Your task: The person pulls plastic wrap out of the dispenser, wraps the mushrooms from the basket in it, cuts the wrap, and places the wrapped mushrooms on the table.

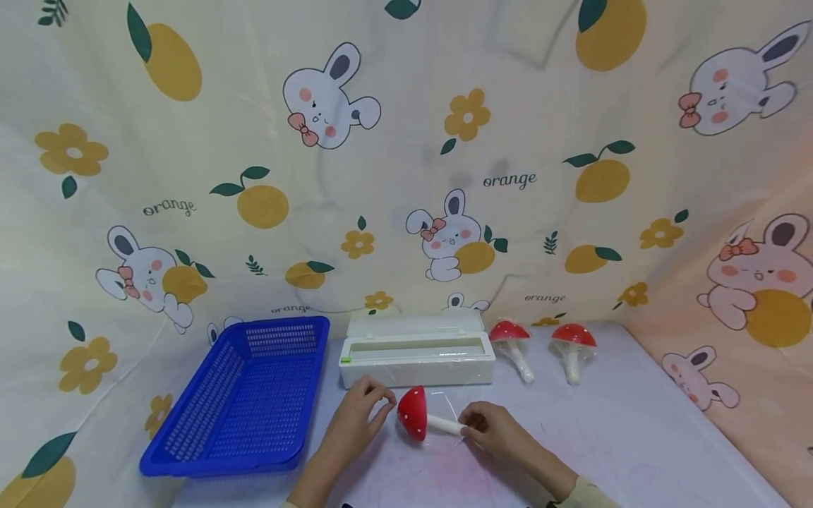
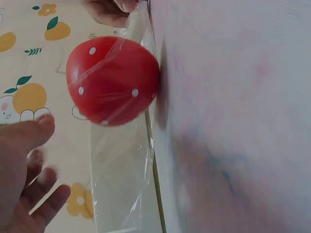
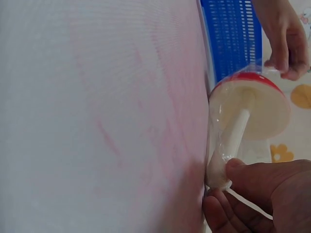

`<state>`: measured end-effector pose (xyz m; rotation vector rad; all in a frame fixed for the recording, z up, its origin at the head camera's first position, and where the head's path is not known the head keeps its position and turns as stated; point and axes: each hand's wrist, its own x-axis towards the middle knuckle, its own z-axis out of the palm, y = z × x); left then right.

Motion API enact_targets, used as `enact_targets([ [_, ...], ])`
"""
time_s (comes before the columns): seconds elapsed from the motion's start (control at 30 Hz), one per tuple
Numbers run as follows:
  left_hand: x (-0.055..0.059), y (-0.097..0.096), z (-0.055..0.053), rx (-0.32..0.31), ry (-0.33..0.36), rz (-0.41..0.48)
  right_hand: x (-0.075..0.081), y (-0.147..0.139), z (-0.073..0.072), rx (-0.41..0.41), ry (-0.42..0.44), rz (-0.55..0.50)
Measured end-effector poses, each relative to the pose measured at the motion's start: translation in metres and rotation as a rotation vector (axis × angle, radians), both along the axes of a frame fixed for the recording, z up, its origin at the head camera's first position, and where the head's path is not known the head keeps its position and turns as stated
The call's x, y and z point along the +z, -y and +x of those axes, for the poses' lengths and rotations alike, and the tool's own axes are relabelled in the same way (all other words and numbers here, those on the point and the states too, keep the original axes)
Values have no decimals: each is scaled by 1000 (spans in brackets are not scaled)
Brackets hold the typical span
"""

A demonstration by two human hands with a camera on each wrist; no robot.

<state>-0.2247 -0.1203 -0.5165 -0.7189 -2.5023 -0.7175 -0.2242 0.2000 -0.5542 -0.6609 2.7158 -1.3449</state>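
A toy mushroom (image 1: 413, 414) with a red, white-dotted cap and a white stem lies on its side on the table, clear plastic film (image 2: 119, 170) around it. My right hand (image 1: 498, 430) pinches the end of the stem between thumb and fingers, seen closely in the right wrist view. Beside the cap is my left hand (image 1: 360, 416), its thumb and fingers spread apart in the left wrist view with nothing gripped. Behind the mushroom stands a long white box (image 1: 416, 372) with a slot and a small green piece, like a cling film dispenser.
To the left sits a blue plastic basket (image 1: 305, 402) with perforated walls. Two more red-capped mushrooms, one nearer the box (image 1: 510, 331) and one farther right (image 1: 574, 339), lie at the back right. A patterned cloth (image 1: 394, 183) hangs behind the white table (image 1: 635, 437).
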Motion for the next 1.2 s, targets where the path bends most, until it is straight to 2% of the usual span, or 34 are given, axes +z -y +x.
enact_targets([
  [0.1,0,-8,-3,56,-10,26,0,1,0,0,11,9],
  [0.23,3,-18,-10,79,53,68,0,2,-1,-4,4,23],
  [0.33,2,-25,-16,42,119,114,0,2,-1,-5,0,24],
  [0.5,-6,-33,-24,-18,128,153,0,4,0,6,-19,12],
  [0.6,-9,-37,-27,4,115,137,0,4,0,12,-28,9],
  [0.8,-10,-45,-29,126,37,66,0,3,1,3,-58,28],
  [0.9,-10,-48,-30,163,5,24,0,2,1,-13,-75,46],
  [1.07,-10,-50,-30,187,-15,2,1,2,0,-30,-108,49],
  [1.2,-11,-49,-28,164,-31,-4,2,2,-2,-27,-123,45],
])
